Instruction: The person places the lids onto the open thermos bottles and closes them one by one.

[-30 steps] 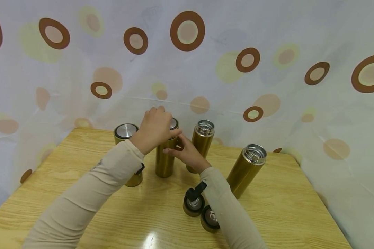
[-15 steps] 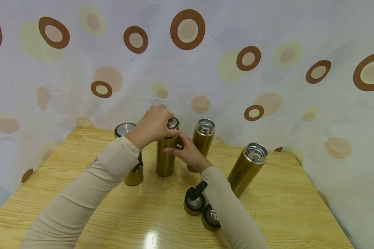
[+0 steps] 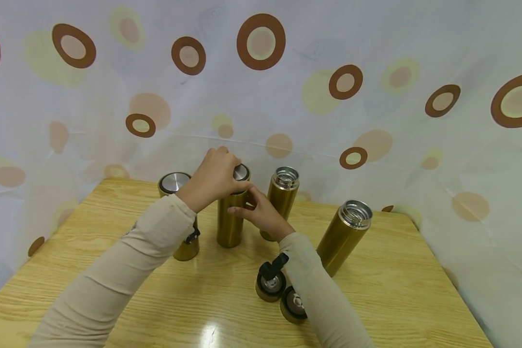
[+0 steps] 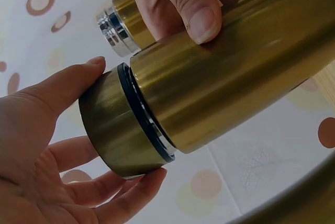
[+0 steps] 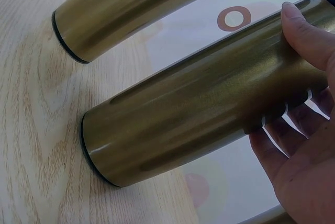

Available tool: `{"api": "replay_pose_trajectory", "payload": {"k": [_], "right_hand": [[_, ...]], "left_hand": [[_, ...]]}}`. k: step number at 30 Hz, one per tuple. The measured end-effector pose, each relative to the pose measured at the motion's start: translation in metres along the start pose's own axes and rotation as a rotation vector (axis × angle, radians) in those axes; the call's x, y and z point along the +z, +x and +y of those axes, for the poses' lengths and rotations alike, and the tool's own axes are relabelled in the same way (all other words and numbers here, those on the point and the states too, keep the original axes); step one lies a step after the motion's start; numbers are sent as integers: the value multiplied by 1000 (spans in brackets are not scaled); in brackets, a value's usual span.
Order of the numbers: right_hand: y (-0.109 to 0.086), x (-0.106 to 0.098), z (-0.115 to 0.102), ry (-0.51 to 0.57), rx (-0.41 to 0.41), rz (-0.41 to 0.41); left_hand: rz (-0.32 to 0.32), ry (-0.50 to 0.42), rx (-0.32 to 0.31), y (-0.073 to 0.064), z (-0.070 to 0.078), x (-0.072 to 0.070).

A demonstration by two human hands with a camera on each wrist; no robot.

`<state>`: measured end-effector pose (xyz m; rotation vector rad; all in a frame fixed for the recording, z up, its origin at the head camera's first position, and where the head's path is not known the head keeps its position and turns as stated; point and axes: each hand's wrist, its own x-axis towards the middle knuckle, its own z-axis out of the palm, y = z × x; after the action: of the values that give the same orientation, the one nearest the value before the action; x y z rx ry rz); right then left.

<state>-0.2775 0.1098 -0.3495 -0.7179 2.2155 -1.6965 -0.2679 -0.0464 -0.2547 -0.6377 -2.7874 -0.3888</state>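
Note:
A gold thermos (image 3: 230, 224) stands upright on the table, gripped at its upper body by my right hand (image 3: 265, 215). In the right wrist view its thumb lies along the near side, fingers round the far side. My left hand (image 3: 213, 176) holds the thermos's gold lid (image 4: 112, 122), thumb on one side and fingers on the other. Between the lid's black rim and the body, a narrow gap shows a strip of shiny metal neck in the left wrist view. The lid's silver top partly shows beside the left hand in the head view.
A lidded thermos (image 3: 174, 182) stands left, partly behind my left forearm. Two uncapped thermoses, one behind (image 3: 282, 198) and one at right (image 3: 345, 237), show bare metal necks. Two removed lids, one with a black strap (image 3: 271, 285), the other (image 3: 293, 305) partly under my right sleeve, lie in front.
My left hand has turned on the lid, its knuckles shifting slightly left and down, so more of the silver top shows. The right hand and the thermos stay in place.

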Motion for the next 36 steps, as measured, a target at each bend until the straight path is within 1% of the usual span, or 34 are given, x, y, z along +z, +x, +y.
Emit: {"api": "replay_pose_trajectory", "payload": {"k": [6, 8, 14, 19, 22, 25, 28, 31, 33, 36], "right_hand": [[1, 0, 2, -14, -5, 8], [1, 0, 1, -19, -6, 11], [0, 2, 1, -21, -4, 14], [0, 2, 1, -16, -17, 7], [0, 2, 1, -27, -20, 5], [0, 1, 0, -30, -20, 3], [1, 0, 0, -25, -24, 2], [2, 0, 0, -20, -23, 3], [2, -1, 1, -23, -21, 2], [3, -1, 2, -19, -27, 2]], "left_hand": [[-5, -37, 33, -1, -4, 0], [-19, -49, 52, -1, -7, -1], [-111, -128, 83, 0, -15, -4], [-185, -150, 132, 3, -20, -7], [-224, -162, 145, 4, -20, -10], [-242, -163, 150, 4, -19, -12], [-230, -160, 157, 4, -19, -11], [-205, -147, 144, 2, -19, -9], [-166, -121, 94, 1, -17, -8], [-83, -48, -30, 0, -9, -6]]}}
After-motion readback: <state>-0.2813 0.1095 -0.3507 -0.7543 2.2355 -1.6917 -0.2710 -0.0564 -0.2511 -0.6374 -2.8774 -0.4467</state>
